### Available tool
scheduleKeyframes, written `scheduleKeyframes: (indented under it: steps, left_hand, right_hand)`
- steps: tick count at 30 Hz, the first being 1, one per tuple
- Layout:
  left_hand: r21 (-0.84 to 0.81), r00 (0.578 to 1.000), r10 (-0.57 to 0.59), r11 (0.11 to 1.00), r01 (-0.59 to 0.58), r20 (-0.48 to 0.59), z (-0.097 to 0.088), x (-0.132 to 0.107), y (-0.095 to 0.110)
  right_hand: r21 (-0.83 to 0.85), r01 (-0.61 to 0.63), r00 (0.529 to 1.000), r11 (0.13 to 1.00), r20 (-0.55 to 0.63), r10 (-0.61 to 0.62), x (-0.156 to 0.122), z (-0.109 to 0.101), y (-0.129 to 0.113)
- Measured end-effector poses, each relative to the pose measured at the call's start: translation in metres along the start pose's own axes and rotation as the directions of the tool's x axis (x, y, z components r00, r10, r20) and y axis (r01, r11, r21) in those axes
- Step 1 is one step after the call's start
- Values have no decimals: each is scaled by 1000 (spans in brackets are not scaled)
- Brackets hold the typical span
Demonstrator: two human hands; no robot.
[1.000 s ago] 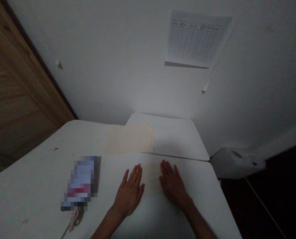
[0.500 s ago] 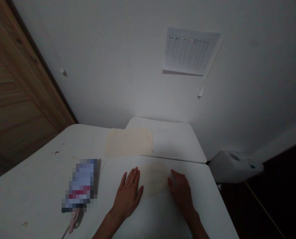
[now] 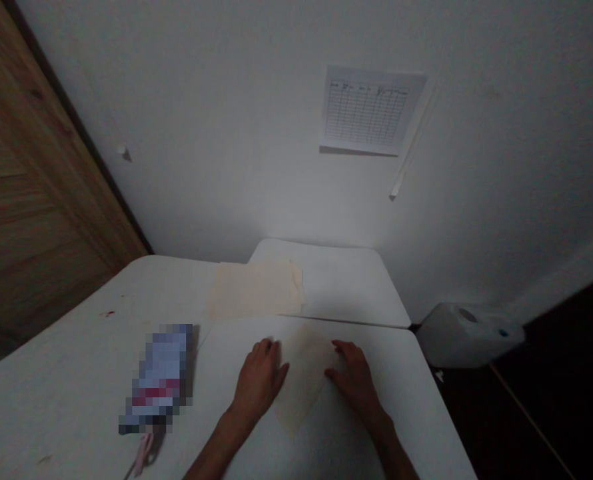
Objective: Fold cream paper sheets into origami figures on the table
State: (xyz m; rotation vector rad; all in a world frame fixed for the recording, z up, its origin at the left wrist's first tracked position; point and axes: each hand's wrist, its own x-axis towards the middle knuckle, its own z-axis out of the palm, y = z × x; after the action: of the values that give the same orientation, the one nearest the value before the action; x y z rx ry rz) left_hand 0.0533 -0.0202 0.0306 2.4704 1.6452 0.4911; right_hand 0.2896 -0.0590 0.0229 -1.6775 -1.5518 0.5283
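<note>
A thin, translucent beige sheet [image 3: 302,383] lies turned on the white table, one corner pointing toward me. My left hand [image 3: 257,377] rests at its left edge, fingers bent down and thumb apart, holding nothing that I can see. At the sheet's right side is my right hand [image 3: 356,380], its thumb and forefinger apart and the tips at the sheet's edge. Farther back lies a stack of similar beige sheets [image 3: 254,288], with a folded or lifted right corner.
A pixelated item [image 3: 159,373] with a pink strap lies to the left on the white table [image 3: 76,360]. Behind stands a wall with a printed chart [image 3: 369,110]. A pale plastic container [image 3: 469,337] sits beyond the table's right edge; a wooden door [image 3: 36,167] is at left.
The thin sheet has turned so that a corner now points toward me. My left fingers went from flat to bent, and my right hand shifted slightly left.
</note>
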Motion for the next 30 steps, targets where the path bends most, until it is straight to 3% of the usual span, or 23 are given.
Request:
scheduleKeyframes:
  steps: [4, 7, 11, 15, 19, 22, 24, 26, 30]
  left_hand:
    - [-114, 1000, 19, 993, -20, -12, 9, 4, -3]
    - [-187, 1000, 4, 982, -9, -28, 13, 2, -4]
    - [-244, 998, -3, 970, -11, -58, 17, -2, -5]
    - [-306, 995, -29, 952, -1, -94, 18, -4, -3]
    - [-415, 993, -74, 909, 29, -91, 15, -1, -3]
    - [-575, 984, -165, 813, 96, -69, 12, 7, -10]
    - [-698, 977, -213, 696, 169, 23, 10, 14, -15]
    - [-763, 973, -206, 611, 212, 106, 9, 19, -18]
    - [-830, 964, -215, 500, 248, 159, 9, 22, -18]
  right_hand:
    - [163, 23, 1000, 986, -11, -21, 8, 4, 3]
    - [267, -61, 992, 962, -94, 89, 12, 8, 7]
    - [409, -181, 980, 894, 1, 198, 14, 10, 10]
    - [354, -160, 986, 922, 99, 134, 14, 10, 10]
    - [303, -88, 993, 949, 105, 58, 14, 7, 7]
    - [376, -106, 989, 921, 138, 57, 16, 1, 5]
    - [429, -129, 985, 894, 161, 65, 18, -3, 4]
    - [488, -147, 984, 860, 161, 77, 21, -5, 5]
    - [606, -198, 978, 771, 176, 113, 22, -3, 9]
